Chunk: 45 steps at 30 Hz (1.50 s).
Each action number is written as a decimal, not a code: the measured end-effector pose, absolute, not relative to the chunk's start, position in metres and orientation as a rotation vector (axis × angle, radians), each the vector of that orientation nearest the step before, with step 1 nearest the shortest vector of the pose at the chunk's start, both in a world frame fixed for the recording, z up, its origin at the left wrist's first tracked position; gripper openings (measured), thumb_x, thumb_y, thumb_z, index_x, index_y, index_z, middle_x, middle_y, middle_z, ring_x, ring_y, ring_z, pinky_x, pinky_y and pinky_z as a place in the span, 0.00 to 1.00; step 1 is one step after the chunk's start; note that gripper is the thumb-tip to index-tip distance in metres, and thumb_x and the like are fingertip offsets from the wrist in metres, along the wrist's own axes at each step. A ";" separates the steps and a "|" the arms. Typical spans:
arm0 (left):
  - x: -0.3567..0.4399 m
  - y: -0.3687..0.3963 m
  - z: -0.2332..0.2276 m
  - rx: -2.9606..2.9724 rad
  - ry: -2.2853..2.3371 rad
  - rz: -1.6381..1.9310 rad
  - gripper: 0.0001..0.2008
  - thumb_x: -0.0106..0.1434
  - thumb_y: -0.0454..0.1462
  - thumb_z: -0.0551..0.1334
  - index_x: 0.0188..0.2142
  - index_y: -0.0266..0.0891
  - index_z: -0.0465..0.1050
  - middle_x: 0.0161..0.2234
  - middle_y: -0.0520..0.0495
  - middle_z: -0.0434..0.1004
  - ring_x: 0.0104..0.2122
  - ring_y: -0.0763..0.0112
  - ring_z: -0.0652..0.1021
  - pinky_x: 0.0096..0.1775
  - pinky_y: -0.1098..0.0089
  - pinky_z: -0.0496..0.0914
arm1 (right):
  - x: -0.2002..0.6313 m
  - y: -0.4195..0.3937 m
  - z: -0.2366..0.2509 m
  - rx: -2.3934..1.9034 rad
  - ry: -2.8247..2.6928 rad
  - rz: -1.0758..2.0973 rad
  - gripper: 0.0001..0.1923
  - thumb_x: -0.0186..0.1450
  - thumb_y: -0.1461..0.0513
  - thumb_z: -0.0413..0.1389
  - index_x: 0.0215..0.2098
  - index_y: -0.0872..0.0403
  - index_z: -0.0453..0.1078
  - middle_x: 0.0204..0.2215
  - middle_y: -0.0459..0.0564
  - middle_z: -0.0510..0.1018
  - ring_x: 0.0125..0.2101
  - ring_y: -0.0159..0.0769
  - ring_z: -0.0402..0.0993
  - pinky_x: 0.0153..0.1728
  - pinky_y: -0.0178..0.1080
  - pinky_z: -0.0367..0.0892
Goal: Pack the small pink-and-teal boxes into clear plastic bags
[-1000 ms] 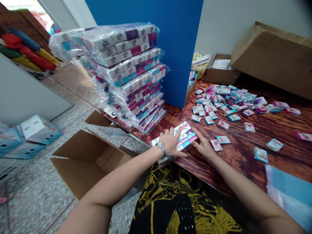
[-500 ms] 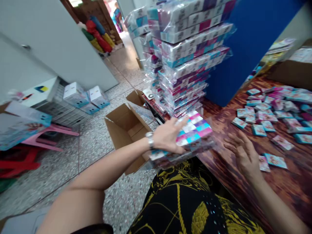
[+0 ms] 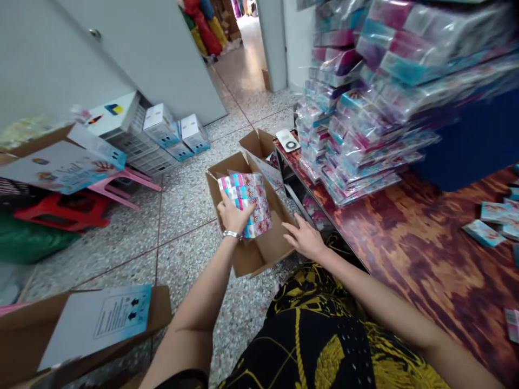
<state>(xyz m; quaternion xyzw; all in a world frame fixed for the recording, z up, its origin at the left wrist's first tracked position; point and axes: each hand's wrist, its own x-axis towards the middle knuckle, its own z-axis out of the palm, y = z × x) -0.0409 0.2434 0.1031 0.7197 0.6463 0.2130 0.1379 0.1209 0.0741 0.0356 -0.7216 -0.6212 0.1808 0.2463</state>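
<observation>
My left hand [image 3: 232, 214] grips a plastic-wrapped pack of small pink, teal and white boxes [image 3: 245, 201] and holds it over an open cardboard box [image 3: 259, 254] that stands on the floor beside the table. A watch is on that wrist. My right hand [image 3: 305, 239] hovers with fingers spread at the right wall of the cardboard box, holding nothing. A tall stack of similar wrapped packs [image 3: 365, 108] rises on the wooden table [image 3: 413, 237] to the right.
Loose small packets [image 3: 492, 219] lie on the table's right side before a blue panel [image 3: 478, 140]. On the speckled floor are white-blue boxes [image 3: 174, 132], a pink stool [image 3: 117, 186], a red stool [image 3: 60, 210] and a cardboard box with a printed sheet [image 3: 89, 324] at lower left.
My left hand lifted the wrapped pack off the table and carried it left and down over the open cardboard box. My right hand let go of it and followed. My view swung left.
</observation>
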 end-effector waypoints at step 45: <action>-0.035 0.191 -0.126 2.358 1.091 -0.771 0.41 0.61 0.57 0.48 0.68 0.41 0.41 0.68 0.35 0.42 0.65 0.40 0.49 0.59 0.40 0.43 | 0.126 0.138 -0.006 -2.429 -1.776 0.621 0.34 0.67 0.69 0.43 0.69 0.58 0.39 0.44 0.57 0.75 0.44 0.40 0.72 0.46 0.38 0.67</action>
